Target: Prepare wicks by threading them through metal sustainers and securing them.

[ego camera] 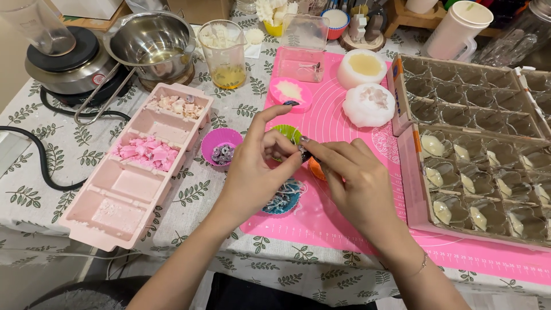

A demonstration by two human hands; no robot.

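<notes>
My left hand (257, 169) and my right hand (356, 181) meet over the pink silicone mat (333, 123), fingertips pinched together on a small dark piece that I cannot make out. Under them sit a green silicone cup (288, 133), an orange cup (315, 168) and a blue cup (285, 198) holding small light bits. A purple cup (222, 146) with dark pieces stands left of my left hand, on the leaf-patterned cloth.
A long pink compartment tray (140, 166) with pink and pale chunks lies at left. A cardboard grid of clear moulds (476, 149) fills the right. Two white moulds (367, 86), a measuring cup (224, 51), a steel bowl (152, 43) and a hotplate (66, 63) stand behind.
</notes>
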